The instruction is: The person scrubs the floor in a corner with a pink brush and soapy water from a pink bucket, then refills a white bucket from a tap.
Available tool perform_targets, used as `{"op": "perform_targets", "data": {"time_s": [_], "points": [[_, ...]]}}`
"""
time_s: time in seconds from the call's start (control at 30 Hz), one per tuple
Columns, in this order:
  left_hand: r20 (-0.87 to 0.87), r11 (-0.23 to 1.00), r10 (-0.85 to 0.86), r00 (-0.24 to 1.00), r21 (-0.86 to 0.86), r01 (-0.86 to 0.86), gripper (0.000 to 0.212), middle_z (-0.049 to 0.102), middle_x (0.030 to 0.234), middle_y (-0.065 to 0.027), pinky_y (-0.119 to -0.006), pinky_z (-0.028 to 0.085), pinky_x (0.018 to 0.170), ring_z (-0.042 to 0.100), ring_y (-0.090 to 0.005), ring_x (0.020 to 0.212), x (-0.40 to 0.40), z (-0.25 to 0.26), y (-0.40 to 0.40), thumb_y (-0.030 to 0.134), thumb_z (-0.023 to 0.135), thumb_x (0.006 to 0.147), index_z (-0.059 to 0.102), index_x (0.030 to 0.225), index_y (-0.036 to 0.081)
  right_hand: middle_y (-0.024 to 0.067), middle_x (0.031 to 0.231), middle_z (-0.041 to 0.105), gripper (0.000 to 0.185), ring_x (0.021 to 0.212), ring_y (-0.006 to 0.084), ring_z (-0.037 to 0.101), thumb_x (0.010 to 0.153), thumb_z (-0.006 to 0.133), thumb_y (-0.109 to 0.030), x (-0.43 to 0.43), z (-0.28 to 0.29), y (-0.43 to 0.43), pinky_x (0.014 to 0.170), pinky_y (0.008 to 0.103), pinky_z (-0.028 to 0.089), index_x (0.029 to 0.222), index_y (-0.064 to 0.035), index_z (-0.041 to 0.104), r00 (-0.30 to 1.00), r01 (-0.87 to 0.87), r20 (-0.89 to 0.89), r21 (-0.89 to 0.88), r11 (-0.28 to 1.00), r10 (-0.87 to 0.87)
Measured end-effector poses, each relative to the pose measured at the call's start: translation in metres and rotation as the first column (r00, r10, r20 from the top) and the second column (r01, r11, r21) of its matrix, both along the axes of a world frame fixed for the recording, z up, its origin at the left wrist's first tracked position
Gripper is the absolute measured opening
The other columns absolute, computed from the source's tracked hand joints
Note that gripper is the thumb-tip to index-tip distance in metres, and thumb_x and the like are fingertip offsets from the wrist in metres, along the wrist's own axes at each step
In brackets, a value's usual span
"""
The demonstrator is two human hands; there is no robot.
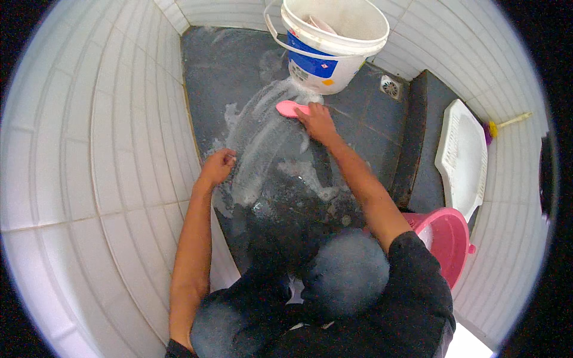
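Observation:
My right hand [318, 123] grips the end of a pink scrubbing brush [287, 108], which lies low against the dark tiled floor [237, 58]. Its bristles are hidden underneath. White suds [264, 143] streak the wet floor in curved bands around the brush. Just beyond my right hand stands a white plastic bucket [333, 58] with a blue label and a handle; something pale sits inside it. My left hand [218, 166] is beside the left wall, over the sudsy floor, with its fingers curled; whether it holds anything cannot be made out.
White tiled walls [134, 121] close in on both sides. A floor drain [391, 87] lies at the far right corner. On a raised dark ledge [421, 147] is a white squat toilet pan [463, 156]. A pink tub [447, 246] stands near my right arm.

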State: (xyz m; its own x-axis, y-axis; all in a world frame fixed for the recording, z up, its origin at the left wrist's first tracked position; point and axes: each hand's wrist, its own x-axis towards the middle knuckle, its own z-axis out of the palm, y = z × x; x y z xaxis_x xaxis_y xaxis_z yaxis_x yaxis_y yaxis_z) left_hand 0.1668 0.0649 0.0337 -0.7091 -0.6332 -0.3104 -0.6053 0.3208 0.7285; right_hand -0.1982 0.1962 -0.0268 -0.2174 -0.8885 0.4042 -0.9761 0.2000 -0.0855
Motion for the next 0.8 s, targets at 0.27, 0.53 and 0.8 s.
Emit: {"op": "perform_targets", "data": {"time_s": [0.27,0.53,0.8], "points": [[-0.110,0.980,0.102,0.989,0.183,-0.081,0.029,0.065,0.086,-0.0076,-0.032,0.048,0.072,0.061,-0.0162,0.079,-0.013,-0.007,-0.003,0.021,0.060,0.092,0.059,0.114,0.003,0.0183,0.115,0.055,0.037,0.107,0.0372,0.052,0.090,0.056,-0.026,-0.063,-0.006,0.063,0.089,0.0498,0.041,0.126,-0.0231,0.059,0.944,0.329,0.019,-0.075,0.941,-0.328],[-0.198,0.930,0.188,0.962,0.350,-0.109,0.029,0.066,0.094,-0.0063,-0.027,0.047,0.072,0.060,-0.0132,0.083,-0.038,0.005,0.000,0.023,0.057,0.094,0.058,0.116,0.004,0.0191,0.118,0.051,0.044,0.110,0.0360,0.049,0.087,0.055,-0.023,0.000,-0.010,-0.053,0.089,0.0502,0.040,0.131,-0.0210,0.054,0.978,0.205,-0.039,-0.047,0.978,-0.207],[-0.130,0.840,0.263,0.956,0.519,-0.160,0.029,0.068,0.093,-0.0043,-0.026,0.047,0.069,0.062,-0.0122,0.081,-0.061,-0.001,0.012,0.026,0.055,0.096,0.058,0.116,0.006,0.0166,0.119,0.052,0.041,0.107,0.0364,0.050,0.092,0.044,-0.023,0.004,-0.010,-0.147,0.087,0.0500,0.041,0.132,-0.0173,0.053,0.889,0.456,0.011,0.066,0.887,-0.458]]}}
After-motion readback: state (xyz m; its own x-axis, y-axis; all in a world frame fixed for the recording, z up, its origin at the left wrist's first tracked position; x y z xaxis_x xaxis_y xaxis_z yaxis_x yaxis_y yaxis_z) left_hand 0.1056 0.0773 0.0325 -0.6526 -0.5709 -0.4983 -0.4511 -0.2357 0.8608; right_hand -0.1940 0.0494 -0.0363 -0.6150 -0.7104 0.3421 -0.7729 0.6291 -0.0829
